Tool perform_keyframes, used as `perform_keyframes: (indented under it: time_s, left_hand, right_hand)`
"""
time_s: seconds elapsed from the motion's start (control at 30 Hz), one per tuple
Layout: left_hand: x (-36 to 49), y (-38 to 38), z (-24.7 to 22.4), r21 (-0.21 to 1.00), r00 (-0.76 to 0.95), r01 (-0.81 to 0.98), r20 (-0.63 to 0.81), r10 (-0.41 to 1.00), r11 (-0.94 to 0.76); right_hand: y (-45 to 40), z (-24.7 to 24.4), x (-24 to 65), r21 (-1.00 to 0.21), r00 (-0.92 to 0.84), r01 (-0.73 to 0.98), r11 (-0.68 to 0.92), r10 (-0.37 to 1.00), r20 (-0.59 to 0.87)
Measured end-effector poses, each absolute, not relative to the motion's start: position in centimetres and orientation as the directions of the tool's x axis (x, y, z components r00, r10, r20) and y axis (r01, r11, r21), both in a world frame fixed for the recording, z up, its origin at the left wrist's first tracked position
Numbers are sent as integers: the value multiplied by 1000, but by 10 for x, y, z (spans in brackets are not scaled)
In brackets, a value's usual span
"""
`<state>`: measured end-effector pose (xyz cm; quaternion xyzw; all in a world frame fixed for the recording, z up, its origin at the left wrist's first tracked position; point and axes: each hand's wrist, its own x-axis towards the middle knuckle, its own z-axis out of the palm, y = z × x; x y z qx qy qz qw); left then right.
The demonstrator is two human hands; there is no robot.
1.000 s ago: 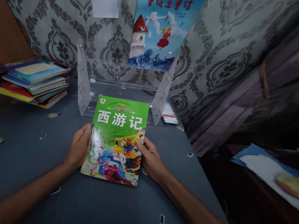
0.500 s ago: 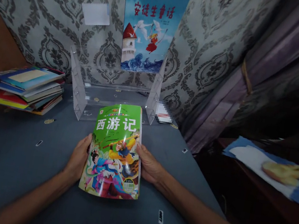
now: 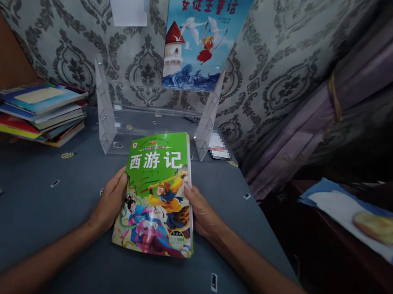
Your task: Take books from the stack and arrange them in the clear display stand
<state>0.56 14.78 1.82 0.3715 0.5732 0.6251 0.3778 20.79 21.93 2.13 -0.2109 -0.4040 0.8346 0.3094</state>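
A paperback book [image 3: 160,191] with a green cover, white Chinese characters and colourful cartoon figures is held between my two hands, its front facing me. My left hand [image 3: 109,200] grips the left edge, fingers mostly hidden behind the cover. Along the right edge, my right hand [image 3: 200,211] is closed with the thumb near the page side and the other fingers out of sight underneath. Just beyond the book's top stands a clear plastic rack [image 3: 106,111] with stepped sides. A blue book [image 3: 201,31] with a castle and white birds rests upright at the rack's top level.
Several books lie in an uneven stack [image 3: 41,112] at the left. A blue-grey patterned cloth covers the table [image 3: 68,205]. Behind it is patterned wallpaper with a white card [image 3: 129,11]. A blurred-out item [image 3: 219,146] lies right of the rack, near a purple curtain [image 3: 298,129].
The green book and both hands have shifted slightly to the right in view, and the book is tilted a little more. My view has also moved a bit. Both hands keep their hold.
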Motion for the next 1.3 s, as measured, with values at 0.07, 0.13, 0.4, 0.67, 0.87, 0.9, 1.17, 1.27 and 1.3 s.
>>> perform_keyframes:
  time_s: [0.07, 0.13, 0.4, 0.67, 0.87, 0.9, 1.17, 1.27, 1.3]
  left_hand:
    - [7, 152, 26, 990, -442, -124, 1, 897, -63]
    - [7, 156, 37, 987, -447, -114, 51, 893, -114]
    - [1, 162, 44, 907, -464, 313, 405, 788, -282]
    - [14, 156, 35, 745, -300, 607, 537, 789, -276]
    - [38, 140, 43, 257, 5, 931, 698, 716, -258]
    - [44, 136, 44, 222, 49, 937, 685, 727, -272]
    - [88, 127, 49, 250, 22, 947, 576, 817, -202]
    - [95, 130, 51, 236, 7, 958, 543, 840, -161]
    - [96, 130, 52, 240, 7, 958, 528, 849, -157]
  right_hand:
    - [221, 24, 209, -824, -708, -352, -443, 703, -75]
    - [223, 29, 210, -854, -694, -351, -384, 719, -38]
    - [226, 32, 211, -922, -696, -336, -191, 710, 106]
    - [225, 30, 208, -910, -684, -356, -212, 723, 99]
    - [223, 41, 209, -887, -774, -331, -321, 630, 61]
    - [222, 42, 209, -882, -778, -331, -335, 625, 55]
    - [213, 47, 214, -837, -817, -328, -439, 577, 18]
    - [212, 50, 216, -854, -818, -332, -399, 573, 50]
    - [211, 50, 216, -858, -818, -342, -383, 571, 72]
